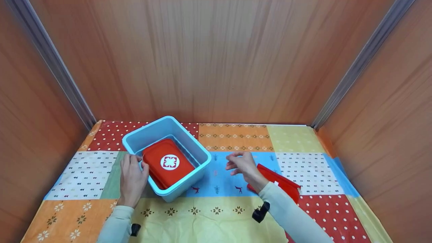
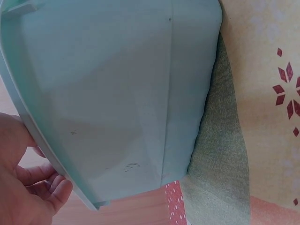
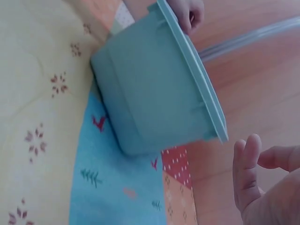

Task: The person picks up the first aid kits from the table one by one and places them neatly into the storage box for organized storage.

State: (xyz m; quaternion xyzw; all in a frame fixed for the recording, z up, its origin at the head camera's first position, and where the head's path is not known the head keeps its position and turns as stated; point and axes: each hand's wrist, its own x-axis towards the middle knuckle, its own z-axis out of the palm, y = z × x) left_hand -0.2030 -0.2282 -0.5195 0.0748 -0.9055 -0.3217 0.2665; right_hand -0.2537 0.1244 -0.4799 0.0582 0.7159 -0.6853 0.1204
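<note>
A light blue plastic bin point(image 1: 204, 161) stands on the patchwork cloth, and inside it lies a red zip case point(image 1: 177, 178) with a white round emblem. My left hand point(image 1: 132, 178) pinches the bin's left rim, thumb and fingers to either side of it; the left wrist view shows the same hand point(image 2: 33, 173) at the rim. Right of the bin, my right hand point(image 1: 245, 167) hovers with loosely bent fingers and holds nothing. Beneath the right wrist, a flat red fabric item point(image 1: 281, 184) lies on the cloth, partly hidden by the forearm.
The patchwork tablecloth point(image 1: 216, 209) covers the table. Wood-grain panels point(image 1: 216, 60) rise behind it and on both sides, with metal strips point(image 1: 361, 67) at the corners.
</note>
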